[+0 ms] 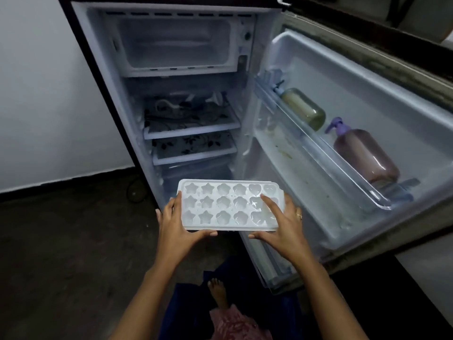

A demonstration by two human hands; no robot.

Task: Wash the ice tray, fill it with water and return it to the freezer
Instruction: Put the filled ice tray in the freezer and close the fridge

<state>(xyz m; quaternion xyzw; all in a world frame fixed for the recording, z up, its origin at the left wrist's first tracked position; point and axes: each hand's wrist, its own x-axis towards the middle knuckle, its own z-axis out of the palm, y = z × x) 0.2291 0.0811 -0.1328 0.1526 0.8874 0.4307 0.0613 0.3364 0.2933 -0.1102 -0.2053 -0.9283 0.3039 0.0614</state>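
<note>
A white ice tray (225, 204) with star, flower and heart moulds is held level in front of the open fridge, low down. My left hand (175, 225) grips its left end, thumb along the near edge. My right hand (282, 224) grips its right end, with the index finger lying across the heart moulds. The cells look glossy; I cannot tell whether they hold water. The freezer compartment (179, 42) is at the top of the fridge, open at the front and with nothing inside.
The fridge door (355, 99) stands open to the right. Its rack holds a green bottle (304, 109) and a purple pump bottle (365, 153). Patterned shelves (191, 126) sit below the freezer. A white wall (49, 94) is on the left, with dark floor below it.
</note>
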